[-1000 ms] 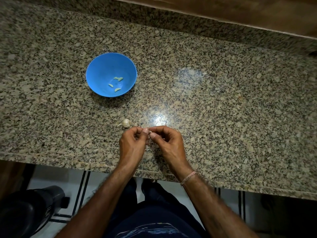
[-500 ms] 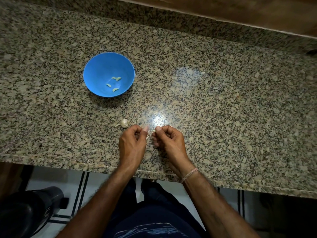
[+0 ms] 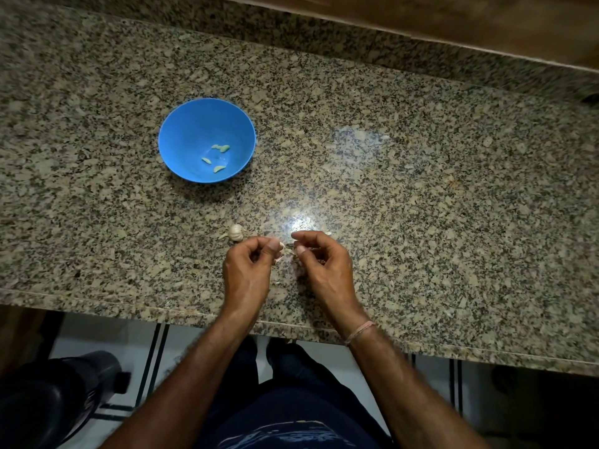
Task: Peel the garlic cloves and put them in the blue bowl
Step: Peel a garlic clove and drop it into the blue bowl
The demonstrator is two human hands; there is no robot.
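Note:
A blue bowl stands on the granite counter, left of centre, with several peeled pale cloves inside. A small garlic bulb lies on the counter just beyond my left hand. My left hand pinches a small garlic clove between thumb and finger. My right hand is close beside it, fingertips curled on a bit of papery skin at the clove's right end. Both hands hover near the counter's front edge.
The speckled granite counter runs wide to the right, with a raised back ledge and a wooden strip behind. Bits of skin lie by my hands. A dark round object sits on the floor at lower left.
My hands, joined on the clove a second ago, have drawn slightly apart. The view shifted a little; the bowl and bulb have not moved.

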